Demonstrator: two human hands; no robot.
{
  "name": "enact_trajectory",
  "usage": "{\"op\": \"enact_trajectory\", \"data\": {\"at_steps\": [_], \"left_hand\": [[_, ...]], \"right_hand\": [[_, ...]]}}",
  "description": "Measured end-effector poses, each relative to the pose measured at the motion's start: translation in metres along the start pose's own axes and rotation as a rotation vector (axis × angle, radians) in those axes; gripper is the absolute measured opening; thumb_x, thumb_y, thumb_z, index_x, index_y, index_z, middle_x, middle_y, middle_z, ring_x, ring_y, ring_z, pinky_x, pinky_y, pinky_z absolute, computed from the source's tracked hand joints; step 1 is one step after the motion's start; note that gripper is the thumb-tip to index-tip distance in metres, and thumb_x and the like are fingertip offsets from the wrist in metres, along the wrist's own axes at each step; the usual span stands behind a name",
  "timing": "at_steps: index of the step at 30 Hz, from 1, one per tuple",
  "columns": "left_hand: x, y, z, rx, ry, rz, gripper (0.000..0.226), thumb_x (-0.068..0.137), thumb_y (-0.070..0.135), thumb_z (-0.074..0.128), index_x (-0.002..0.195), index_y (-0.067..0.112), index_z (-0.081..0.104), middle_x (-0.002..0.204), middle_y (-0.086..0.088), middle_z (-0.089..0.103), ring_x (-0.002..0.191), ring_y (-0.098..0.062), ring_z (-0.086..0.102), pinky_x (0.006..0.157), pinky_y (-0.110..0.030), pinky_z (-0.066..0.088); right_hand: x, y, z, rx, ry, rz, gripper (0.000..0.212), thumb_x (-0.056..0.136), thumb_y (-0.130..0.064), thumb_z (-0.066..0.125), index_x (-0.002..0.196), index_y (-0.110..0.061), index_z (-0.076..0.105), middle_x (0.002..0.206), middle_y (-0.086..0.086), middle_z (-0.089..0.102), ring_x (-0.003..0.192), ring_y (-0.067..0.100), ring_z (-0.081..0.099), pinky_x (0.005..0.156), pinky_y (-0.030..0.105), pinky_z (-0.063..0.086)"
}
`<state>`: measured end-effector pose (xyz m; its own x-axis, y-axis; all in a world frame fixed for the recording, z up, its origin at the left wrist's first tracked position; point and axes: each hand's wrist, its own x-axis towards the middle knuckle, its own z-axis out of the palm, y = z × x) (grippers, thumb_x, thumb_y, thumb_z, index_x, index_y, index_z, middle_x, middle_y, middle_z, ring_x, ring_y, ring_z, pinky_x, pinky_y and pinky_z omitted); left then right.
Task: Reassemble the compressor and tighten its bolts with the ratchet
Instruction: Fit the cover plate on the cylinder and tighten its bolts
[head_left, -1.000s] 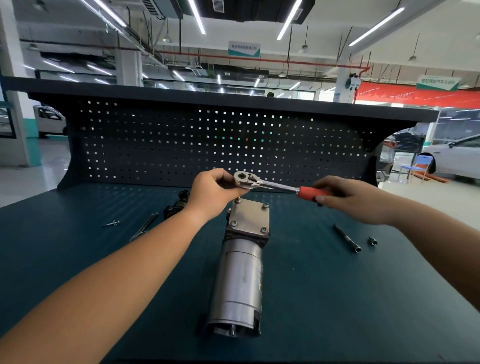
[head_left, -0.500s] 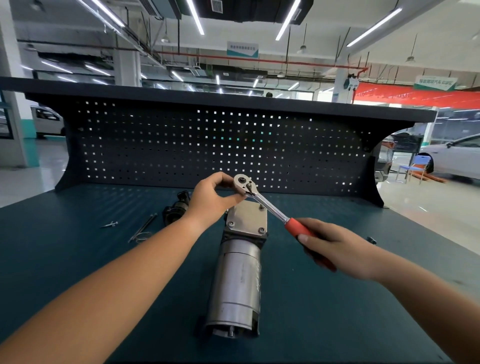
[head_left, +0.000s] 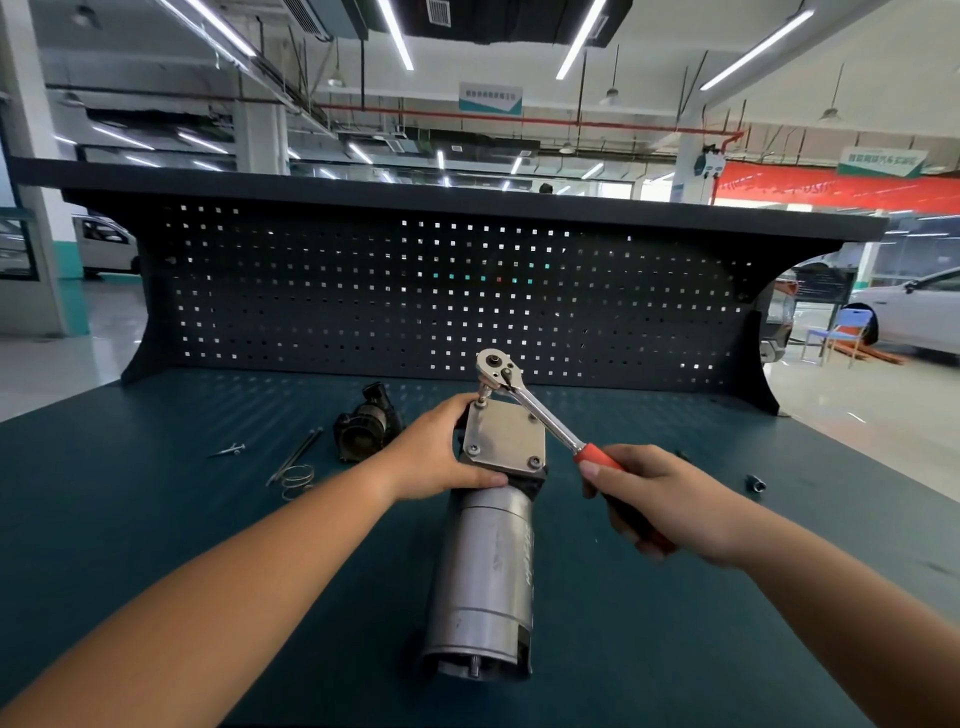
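Evidently the bolt-tightening step is in hand. The compressor (head_left: 483, 571) lies on its side in the middle of the workbench (head_left: 156, 519). Its cylinder points toward the person, and its square cover plate (head_left: 504, 434) is at the far end, facing up.

The left hand (head_left: 441, 452) grips the compressor's head from the left to steady it, with the fingers curled round its edge and the thumb laid along below the plate. The right hand (head_left: 660, 499) is clenched round the red handle of the ratchet (head_left: 545, 418). The ratchet's head sits over the corner bolt (head_left: 483, 395) at the plate's far left corner, and its handle runs diagonally back across the plate to the compressor's right.

That bolt stands prouder than the other corner bolts, so it is likely not yet seated. The next move calls for a swing of the handle about the bolt, keeping the drive square on its head. Meanwhile the left hand must resist the compressor's tendency to roll.

Left of the compressor lie a black housing part (head_left: 366, 423) and a spring (head_left: 297, 475). To its right lies a loose socket (head_left: 756, 483).
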<state>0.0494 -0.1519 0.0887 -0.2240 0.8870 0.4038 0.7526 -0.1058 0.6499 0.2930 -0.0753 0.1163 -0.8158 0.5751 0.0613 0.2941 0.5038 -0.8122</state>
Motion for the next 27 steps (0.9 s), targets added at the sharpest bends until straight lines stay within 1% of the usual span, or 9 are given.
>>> {"op": "enact_trajectory", "data": {"at_steps": [5,9,15,17,19,21,23,25,27], "left_hand": [[0.000,-0.003,0.002,0.010,0.037,0.017,0.086,0.063,0.033,0.087,0.135,0.025,0.040,0.129,0.012,0.050,0.120,-0.006,0.047,0.100,-0.025,0.037],[-0.001,-0.005,0.005,0.004,0.066,0.027,0.085,0.063,0.034,0.087,0.133,0.028,0.040,0.121,0.021,0.048,0.116,-0.001,0.046,0.093,-0.018,0.034],[-0.001,-0.003,0.002,0.008,0.012,-0.006,0.085,0.064,0.036,0.085,0.133,0.032,0.036,0.123,0.020,0.047,0.117,-0.002,0.046,0.094,-0.020,0.034],[0.001,0.000,0.000,0.032,-0.019,-0.023,0.081,0.065,0.036,0.085,0.129,0.036,0.034,0.120,0.023,0.046,0.116,-0.001,0.045,0.091,-0.015,0.034],[0.002,0.002,-0.003,0.059,-0.044,-0.037,0.079,0.065,0.036,0.085,0.123,0.040,0.032,0.113,0.032,0.042,0.111,0.001,0.044,0.083,-0.005,0.033],[0.002,0.001,-0.004,0.071,-0.057,-0.050,0.080,0.064,0.037,0.085,0.124,0.039,0.033,0.113,0.030,0.043,0.110,-0.001,0.045,0.080,-0.005,0.033],[0.001,0.001,-0.005,0.072,-0.060,-0.059,0.090,0.060,0.035,0.088,0.132,0.035,0.034,0.119,0.021,0.044,0.115,-0.005,0.045,0.087,-0.015,0.036],[-0.001,0.003,-0.006,0.066,-0.065,-0.047,0.104,0.057,0.034,0.090,0.140,0.036,0.028,0.128,0.018,0.041,0.122,-0.006,0.040,0.098,-0.022,0.033],[-0.001,0.012,-0.007,0.030,-0.008,0.009,0.107,0.056,0.042,0.087,0.142,0.040,0.024,0.134,0.019,0.039,0.126,-0.001,0.036,0.104,-0.022,0.029]], "right_hand": [[-0.005,-0.004,0.021,0.165,0.028,0.058,0.031,0.094,-0.041,0.049,0.083,-0.012,0.053,0.045,-0.001,0.046,0.033,0.014,0.036,0.039,0.017,0.029],[-0.008,-0.007,0.029,0.275,0.029,0.096,0.031,0.093,-0.043,0.050,0.084,-0.013,0.053,0.046,-0.001,0.046,0.034,0.013,0.036,0.039,0.018,0.030],[-0.010,-0.007,0.030,0.100,0.079,0.073,0.029,0.093,-0.040,0.050,0.081,-0.013,0.052,0.045,-0.003,0.050,0.034,0.013,0.040,0.037,0.017,0.033],[-0.009,-0.010,0.024,0.064,0.086,0.069,0.031,0.093,-0.040,0.051,0.079,-0.012,0.052,0.045,-0.004,0.050,0.034,0.012,0.041,0.037,0.016,0.033],[-0.010,-0.015,0.015,0.029,0.133,0.031,0.033,0.093,-0.040,0.052,0.077,-0.011,0.054,0.045,-0.004,0.049,0.034,0.010,0.038,0.036,0.015,0.030],[-0.012,-0.019,0.005,0.038,0.178,-0.010,0.036,0.093,-0.041,0.052,0.075,-0.011,0.056,0.045,-0.004,0.048,0.033,0.010,0.037,0.036,0.013,0.029],[-0.016,-0.019,-0.006,0.105,0.226,-0.029,0.038,0.092,-0.045,0.051,0.074,-0.011,0.057,0.046,-0.002,0.048,0.034,0.011,0.037,0.035,0.014,0.028],[-0.022,-0.014,-0.017,0.176,0.259,-0.021,0.040,0.088,-0.049,0.052,0.075,-0.012,0.058,0.047,-0.001,0.048,0.034,0.012,0.036,0.034,0.016,0.027],[-0.027,-0.005,-0.025,0.222,0.259,0.006,0.043,0.081,-0.055,0.053,0.075,-0.013,0.058,0.047,0.001,0.046,0.034,0.014,0.034,0.035,0.018,0.026]]}}
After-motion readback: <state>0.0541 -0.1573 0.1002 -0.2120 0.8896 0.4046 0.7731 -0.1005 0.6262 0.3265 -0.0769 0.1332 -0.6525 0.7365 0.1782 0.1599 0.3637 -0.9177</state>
